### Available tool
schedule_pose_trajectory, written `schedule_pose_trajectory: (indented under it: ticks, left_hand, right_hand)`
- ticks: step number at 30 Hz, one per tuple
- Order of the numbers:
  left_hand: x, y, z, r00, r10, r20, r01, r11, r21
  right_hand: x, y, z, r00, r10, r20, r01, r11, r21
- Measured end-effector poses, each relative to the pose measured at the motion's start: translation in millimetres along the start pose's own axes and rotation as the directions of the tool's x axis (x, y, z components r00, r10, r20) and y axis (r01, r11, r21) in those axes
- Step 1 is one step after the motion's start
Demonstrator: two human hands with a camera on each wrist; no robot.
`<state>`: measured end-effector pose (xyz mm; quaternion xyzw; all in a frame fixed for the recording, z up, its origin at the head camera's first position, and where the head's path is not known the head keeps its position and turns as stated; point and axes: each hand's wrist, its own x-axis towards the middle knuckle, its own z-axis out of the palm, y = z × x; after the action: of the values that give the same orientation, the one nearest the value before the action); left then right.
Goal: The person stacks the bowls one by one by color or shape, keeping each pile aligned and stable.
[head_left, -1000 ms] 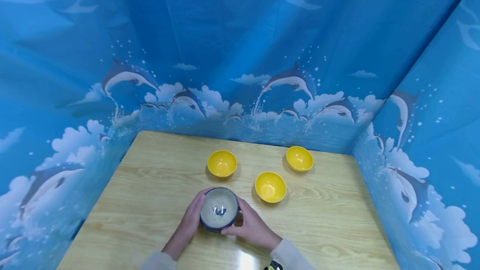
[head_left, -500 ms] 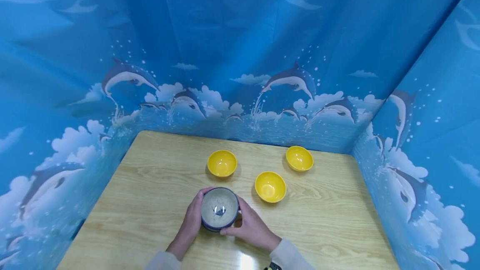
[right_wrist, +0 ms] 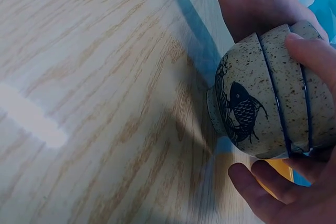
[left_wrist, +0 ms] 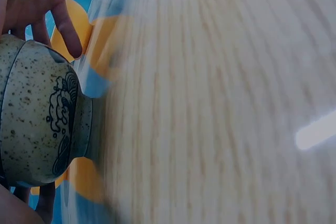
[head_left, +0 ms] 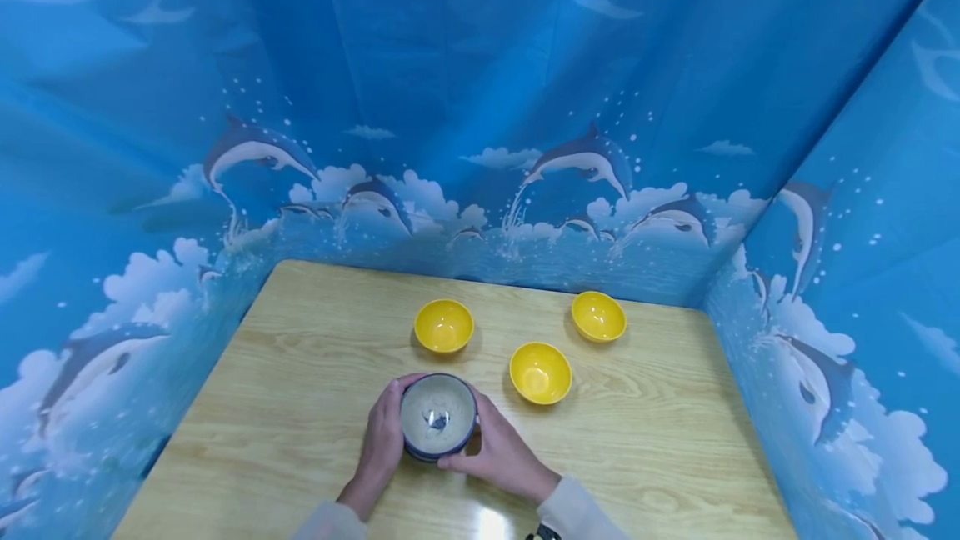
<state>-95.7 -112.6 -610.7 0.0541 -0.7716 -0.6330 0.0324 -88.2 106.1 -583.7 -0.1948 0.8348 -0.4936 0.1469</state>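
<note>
Both hands hold a stack of nested speckled grey bowls (head_left: 438, 417) with dark blue rims, close over the front middle of the table. My left hand (head_left: 383, 437) grips the stack's left side. From the right, my right hand (head_left: 501, 450) grips it, thumb at the near side. The right wrist view shows a dark fish painted on the lowest bowl (right_wrist: 244, 108), with the rims of other bowls above it. A dark wave pattern marks the bowl (left_wrist: 39, 114) in the left wrist view. The top bowl's inside shows a small dark motif.
Three yellow bowls stand upright beyond the hands: one yellow bowl (head_left: 444, 326) behind the stack, a nearer one (head_left: 541, 373) to its right, another (head_left: 598, 317) at the back right. Blue dolphin-print curtains (head_left: 450, 65) enclose the wooden table (head_left: 660, 440).
The left wrist has shifted slightly to the right. Both hands keep hold of the stacked bowls, which stay in nearly the same place; the yellow bowls have not moved.
</note>
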Motion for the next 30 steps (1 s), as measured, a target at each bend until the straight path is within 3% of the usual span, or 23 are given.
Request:
schedule_pose_trajectory:
  ticks: [13, 30]
  left_hand:
    - [-3.5, 2.5, 1.4, 1.0, 0.01, -0.019, -0.01, 1.0, 0.019]
    - [-3.4, -3.2, -1.0, 1.0, -0.013, 0.02, 0.015, 0.997, -0.071]
  right_hand:
    - [2.8, 3.0, -2.4, 0.999, 0.018, 0.044, -0.02, 0.998, 0.051]
    - [3.5, 0.1, -2.8, 0.999, 0.012, 0.033, -0.014, 0.998, 0.06]
